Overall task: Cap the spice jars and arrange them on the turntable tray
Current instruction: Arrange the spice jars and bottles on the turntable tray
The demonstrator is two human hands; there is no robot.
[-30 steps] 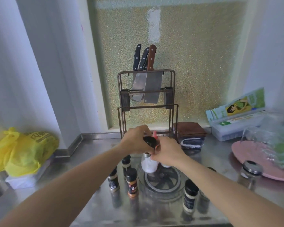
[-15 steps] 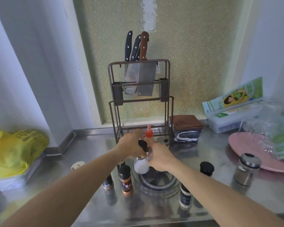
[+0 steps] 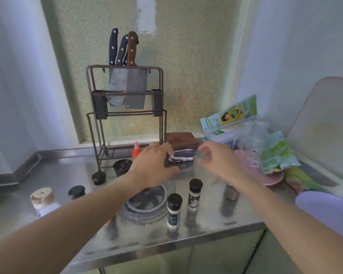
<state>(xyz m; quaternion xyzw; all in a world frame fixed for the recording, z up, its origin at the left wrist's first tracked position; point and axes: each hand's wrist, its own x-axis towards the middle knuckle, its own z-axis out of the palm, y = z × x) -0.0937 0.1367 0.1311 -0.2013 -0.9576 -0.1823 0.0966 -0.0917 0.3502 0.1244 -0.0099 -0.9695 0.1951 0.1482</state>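
- Across the steel tabletop (image 3: 53, 173) your two forearms are reaching forward, and everything else is sitting on or just above that surface.
- At the back, the knife rack (image 3: 125, 115) is standing upright against the wall, holding three knives.
- Near the front edge, the clear turntable tray (image 3: 147, 202) is lying partly under your left wrist; whether any jar is standing on it cannot be told.
- Your left hand (image 3: 152, 167) is hovering over the tray's far side, fingers curled down and inward; what it is gripping, if anything, is hidden beneath the palm.
- Your right hand (image 3: 216, 159) is hanging in the air to the right, blurred, fingers loosely spread and holding nothing.
- Just right of the tray, two black-capped spice jars (image 3: 174, 210) are standing upright, close together.
- Under your right wrist, a steel shaker (image 3: 231, 191) is standing apart from them.
- Far left, a cork-topped jar (image 3: 43, 198) and a black-capped jar (image 3: 76, 192) are standing well away from the tray.
- Behind the tray, near the rack's feet, two loose black caps (image 3: 122, 166) are resting, with a red-tipped bottle (image 3: 136, 151) beside them.
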